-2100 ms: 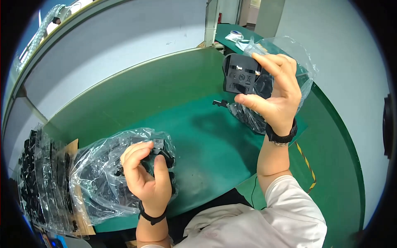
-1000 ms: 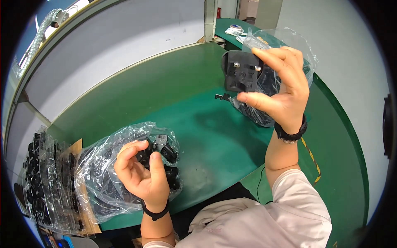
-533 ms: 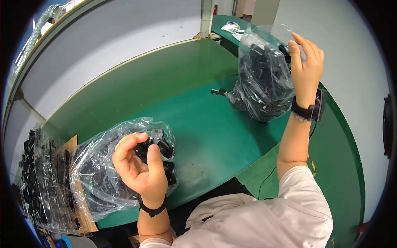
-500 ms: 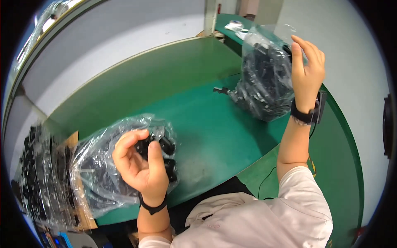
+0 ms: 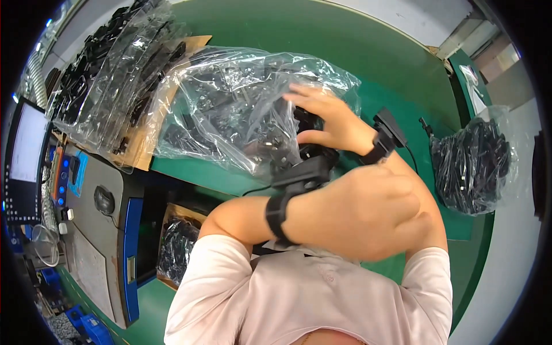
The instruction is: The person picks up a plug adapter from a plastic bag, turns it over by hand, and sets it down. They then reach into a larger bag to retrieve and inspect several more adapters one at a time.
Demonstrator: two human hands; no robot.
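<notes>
The clear bag (image 5: 230, 103) of black parts (image 5: 305, 119) on the surface (image 5: 386, 95) should handle as limp, slippery film, best gripped by its edge; right hand (image 5: 330, 118) spread, apparently unloaded, at the parts; left hand (image 5: 362, 213) curled, contents indeterminable.

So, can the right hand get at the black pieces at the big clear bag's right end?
Likely yes: the right hand is open at the big clear bag, with black pieces showing between thumb and fingers, though the bag's film may cover some.

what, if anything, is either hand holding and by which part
It cannot be told: the right hand is spread at the large clear bag, the left hand is curled but blurred.
</notes>
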